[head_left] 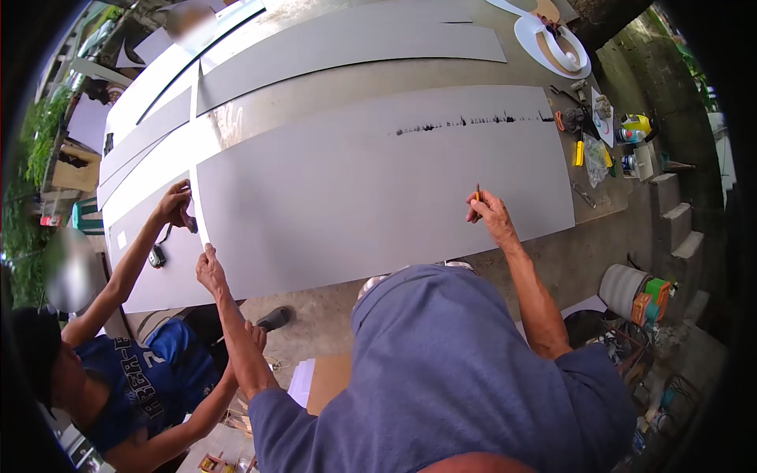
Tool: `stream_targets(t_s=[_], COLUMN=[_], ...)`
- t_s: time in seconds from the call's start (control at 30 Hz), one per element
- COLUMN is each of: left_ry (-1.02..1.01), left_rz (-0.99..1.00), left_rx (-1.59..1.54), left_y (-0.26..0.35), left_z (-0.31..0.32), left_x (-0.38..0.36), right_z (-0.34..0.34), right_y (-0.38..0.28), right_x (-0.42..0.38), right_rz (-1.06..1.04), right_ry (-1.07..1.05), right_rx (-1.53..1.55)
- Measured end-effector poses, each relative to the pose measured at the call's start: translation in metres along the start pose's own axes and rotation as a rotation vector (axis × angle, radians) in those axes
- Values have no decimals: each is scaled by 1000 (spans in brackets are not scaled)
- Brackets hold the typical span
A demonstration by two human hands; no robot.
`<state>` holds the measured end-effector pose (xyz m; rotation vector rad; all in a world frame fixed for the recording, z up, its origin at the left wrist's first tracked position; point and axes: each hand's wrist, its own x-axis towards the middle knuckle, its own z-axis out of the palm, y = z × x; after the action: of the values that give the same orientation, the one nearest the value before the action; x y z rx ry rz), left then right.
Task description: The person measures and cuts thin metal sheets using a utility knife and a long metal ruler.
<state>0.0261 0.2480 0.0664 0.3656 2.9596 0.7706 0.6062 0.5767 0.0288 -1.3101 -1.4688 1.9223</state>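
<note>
Left to right, a tape measure (157, 256) lies on the worktable sheet (150, 288); above it, a co-worker's hand (175, 206) reaches beside the long white strip (198, 169); my left hand (210, 272) has its fingers closed on the strip's near end, at the left edge of the large gray panel (339, 189); black marks (465, 122) streak the panel's far side; my right hand (490, 213) grips a pencil (477, 191), tip pointing away, above the panel's right portion; a wrench (583, 195) lies just beyond its right edge.
</note>
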Motion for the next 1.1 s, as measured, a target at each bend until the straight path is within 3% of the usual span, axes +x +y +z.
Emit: stream_targets(t_s=[0.07,0.13,0.2,0.33,0.4,0.5,0.57,0.6,0.63,0.73,0.83,0.9,0.97,1.0,1.1], left_ry=[0,-43,-174,-97,10,-107,-34,156,339,405,-335,-410,33,72,102], left_rz=[58,-35,-244,-270,-140,-171,-122,10,152,476,2,-132,276,323,399], left_rx=[30,-61,-249,-287,-105,116,128,213,291,398,-373,-565,-56,6,75], left_y=[2,-11,23,50,68,96,108,117,132,197,251,284,287,293,292], left_z=[42,81,96,132,154,173,186,194,199,197,227,255,323,334,340], left_x=[-21,-32,-71,-119,-145,-167,-178,-185,-186,-168,-116,-68,-36,-31,-32], right_z=[-40,-76,-111,-189,-209,-235,-236,-233,-226,-217,-202,-192,-197,-201,-189], right_y=[15,27,40,69,50,33,26,22,11,-36,-66,-69,-60,-54,-46], right_x=[-6,-10,-14,14,47,118,174,195,218,271,338,390,435,438,395], right_rz=[22,60,66,102,118,92,-203,-344,-402,-459,-478,-441,-315,-357,-432], right_ry=[60,95,172,324,379,227,210,214,194,177,222,285,360,373,440], right_rx=[14,23,68,-25,-133,-409,-577,-661,-708,-915,-1080,-1175,-1334,-1402,-1208])
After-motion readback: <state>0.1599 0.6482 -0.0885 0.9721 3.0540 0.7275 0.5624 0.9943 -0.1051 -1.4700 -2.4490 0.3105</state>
